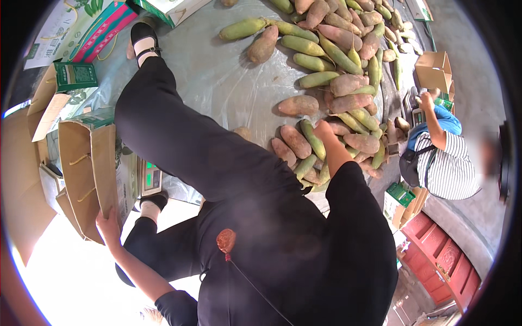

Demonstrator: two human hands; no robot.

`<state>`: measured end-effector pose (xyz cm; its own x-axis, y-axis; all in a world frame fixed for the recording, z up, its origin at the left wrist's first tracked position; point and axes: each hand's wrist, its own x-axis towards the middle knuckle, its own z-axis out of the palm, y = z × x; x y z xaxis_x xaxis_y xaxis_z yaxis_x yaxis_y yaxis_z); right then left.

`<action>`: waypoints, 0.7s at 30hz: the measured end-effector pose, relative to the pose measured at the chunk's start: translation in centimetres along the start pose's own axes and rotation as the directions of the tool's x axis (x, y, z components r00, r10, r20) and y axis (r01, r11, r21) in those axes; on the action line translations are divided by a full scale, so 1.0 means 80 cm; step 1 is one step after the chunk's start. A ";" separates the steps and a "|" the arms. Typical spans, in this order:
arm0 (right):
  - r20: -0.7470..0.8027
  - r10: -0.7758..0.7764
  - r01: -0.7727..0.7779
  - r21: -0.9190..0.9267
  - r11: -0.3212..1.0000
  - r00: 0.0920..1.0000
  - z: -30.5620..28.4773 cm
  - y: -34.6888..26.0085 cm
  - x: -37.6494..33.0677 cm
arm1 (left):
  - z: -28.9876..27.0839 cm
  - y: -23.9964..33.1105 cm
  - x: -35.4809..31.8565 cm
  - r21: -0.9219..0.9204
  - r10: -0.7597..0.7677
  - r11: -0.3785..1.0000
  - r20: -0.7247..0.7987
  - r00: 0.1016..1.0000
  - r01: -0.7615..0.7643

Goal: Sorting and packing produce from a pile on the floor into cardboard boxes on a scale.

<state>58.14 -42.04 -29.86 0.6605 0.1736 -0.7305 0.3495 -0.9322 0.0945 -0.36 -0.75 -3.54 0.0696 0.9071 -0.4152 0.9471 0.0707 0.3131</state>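
Observation:
My left hand (109,225) grips the edge of a tall open cardboard box (87,174) at the left, which has rope handles. To the right, my right hand (325,132) reaches down into a pile of vegetables. Beside its fingers lie a long green radish (311,139) and reddish-brown sweet potatoes (295,141). The right fingers are mostly hidden, so any hold is unclear. More green radishes (243,28) and sweet potatoes spread toward the far side on a plastic sheet (212,76).
A scale (150,178) with a lit green display stands against the box. Printed cartons (81,32) lie at the far left. On the right, a person in a striped shirt (448,165) bends near another open box (434,70). A red door (443,261) is at lower right.

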 end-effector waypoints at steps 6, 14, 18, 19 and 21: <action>0.166 0.098 -0.094 -0.034 0.995 0.981 0.023 -0.044 0.002 | -0.013 -0.009 -0.011 -0.007 -0.062 0.998 0.015 0.998 0.062; 0.158 0.137 -0.130 -0.054 0.990 0.978 0.018 -0.044 -0.010 | 0.001 -0.007 0.002 -0.091 -0.093 0.991 0.034 0.995 0.096; 0.159 0.122 -0.099 -0.147 0.984 0.980 -0.022 -0.080 -0.042 | -0.003 -0.002 -0.006 -0.092 -0.056 0.994 -0.006 0.998 0.055; 0.134 0.128 -0.107 -0.152 0.983 0.983 -0.027 -0.078 -0.048 | 0.000 0.003 -0.004 -0.102 -0.034 0.994 -0.007 0.999 0.033; 0.087 0.123 -0.111 -0.134 0.985 0.989 -0.019 -0.075 -0.048 | -0.002 0.012 -0.005 -0.109 -0.020 0.994 -0.020 1.000 0.018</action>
<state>54.51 -36.59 -26.55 0.6380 0.0292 -0.7695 0.3603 -0.8945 0.2647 0.47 -0.99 -2.90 0.0440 0.9137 -0.4040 0.9083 0.1318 0.3970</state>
